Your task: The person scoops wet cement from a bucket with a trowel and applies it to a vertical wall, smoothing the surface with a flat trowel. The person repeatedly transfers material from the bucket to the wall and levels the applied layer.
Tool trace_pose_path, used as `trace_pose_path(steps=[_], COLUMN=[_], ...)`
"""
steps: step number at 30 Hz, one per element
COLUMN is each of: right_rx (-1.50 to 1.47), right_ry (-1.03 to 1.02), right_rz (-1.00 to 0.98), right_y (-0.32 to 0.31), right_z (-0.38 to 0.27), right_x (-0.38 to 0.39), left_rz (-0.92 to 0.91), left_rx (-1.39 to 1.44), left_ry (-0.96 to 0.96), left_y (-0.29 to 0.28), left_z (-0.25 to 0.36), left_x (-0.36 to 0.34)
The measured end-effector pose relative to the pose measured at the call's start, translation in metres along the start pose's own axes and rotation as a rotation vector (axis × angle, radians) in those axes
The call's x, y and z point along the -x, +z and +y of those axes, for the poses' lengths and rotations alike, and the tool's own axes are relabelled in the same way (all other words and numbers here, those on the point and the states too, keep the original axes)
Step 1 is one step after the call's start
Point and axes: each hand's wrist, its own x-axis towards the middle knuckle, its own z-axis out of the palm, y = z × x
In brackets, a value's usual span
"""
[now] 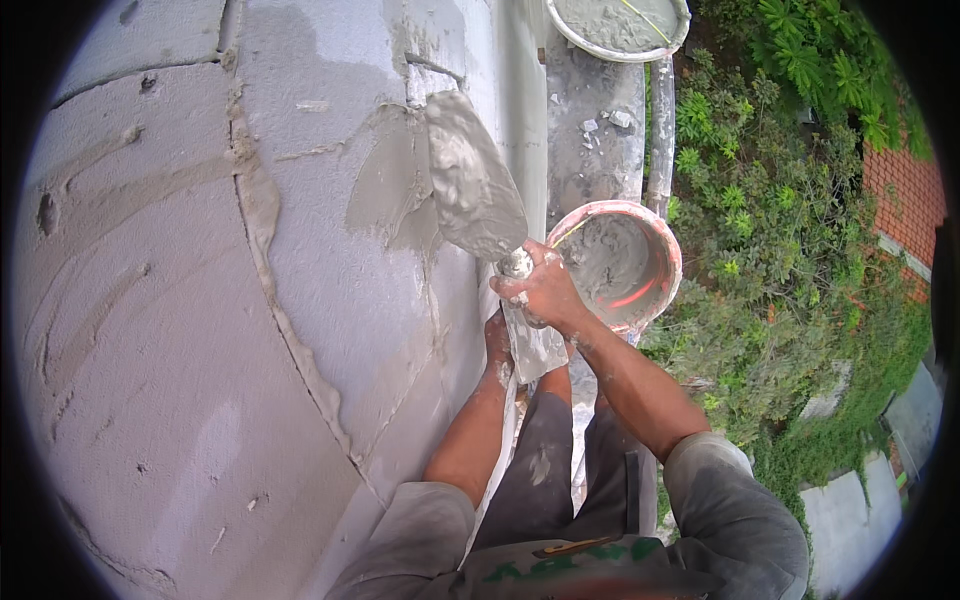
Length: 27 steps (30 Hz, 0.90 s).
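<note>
My right hand is wrapped round the handle of a trowel, whose long blade is heaped with wet grey mortar. The blade lies beside a fresh smear of mortar on the pale block wall; whether it touches the wall I cannot tell. Lower down, close to the wall, my left hand is closed at the edge of a flat, mortar-smeared plate. Its fingers are mostly hidden behind that plate. Just right of my right hand stands an orange-rimmed bucket part full of mortar.
A second bucket of mortar stands farther off on the narrow, dirty plank, with small white chips on it. A pipe runs along the plank's right side. Beyond and below are bushes and a tiled roof.
</note>
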Motion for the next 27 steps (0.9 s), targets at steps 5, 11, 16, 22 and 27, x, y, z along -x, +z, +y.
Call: trace_pose_path(steps=[5, 11, 16, 22, 27], right_rx=[0.159, 0.267, 0.404, 0.4, 0.256], right_ry=[0.265, 0.3, 0.282, 0.195, 0.127], right_rz=[0.162, 0.189, 0.109, 0.012, 0.02], right_y=[-0.015, 0.005, 0.011, 0.009, -0.002], right_z=[0.058, 0.025, -0.005, -0.033, -0.014], right_x=[-0.096, -0.139, -0.124, -0.071, -0.019], left_rz=[-0.03, -0.033, 0.061, -0.047, 0.01], left_rx=[0.03, 0.083, 0.246, 0.288, -0.014], left_ry=[-0.03, -0.044, -0.082, -0.067, 0.022], left_y=[0.01, 0.003, 0.0, -0.08, -0.065], left_z=[-0.008, -0.02, -0.031, -0.114, -0.093], left_x=[-0.004, 0.003, 0.009, -0.028, -0.033])
